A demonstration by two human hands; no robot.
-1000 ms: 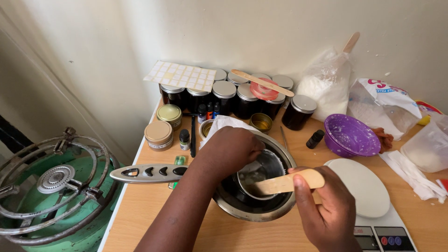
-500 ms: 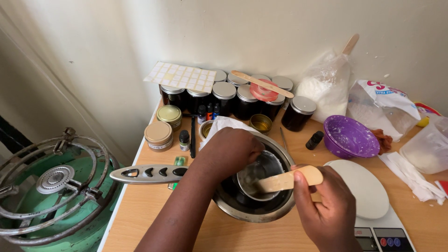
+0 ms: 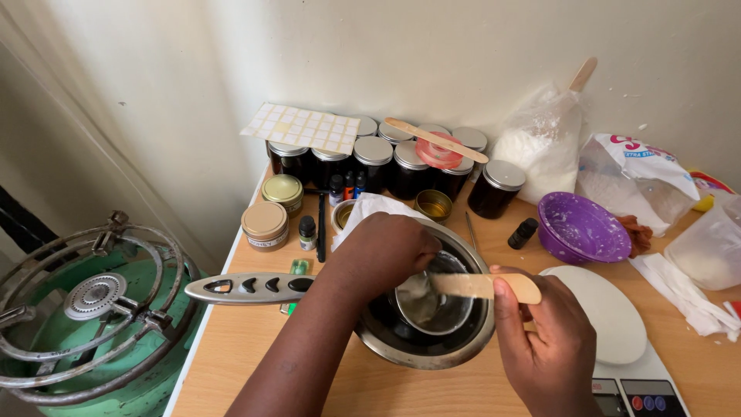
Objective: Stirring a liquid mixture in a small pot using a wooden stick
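My left hand (image 3: 384,251) grips the rim of a small metal cup (image 3: 432,303) that sits inside a larger steel bowl (image 3: 423,357) on the wooden table. My right hand (image 3: 542,336) holds a flat wooden stick (image 3: 485,286) whose tip reaches into the small cup. The cup's contents look pale and are partly hidden by my left hand. A long silver handle (image 3: 247,288) sticks out to the left from under my left forearm.
Several dark jars with silver lids (image 3: 390,162) stand at the back, with a sheet of labels (image 3: 302,127) on top. A purple bowl (image 3: 583,229), white powder bags (image 3: 544,147), a scale with a white plate (image 3: 614,324), small bottles (image 3: 307,232), tins (image 3: 265,224) and a gas burner (image 3: 85,301) surround the bowl.
The wooden stick in my right hand has shifted slightly inside the small cup. My left hand stays on the cup's rim.
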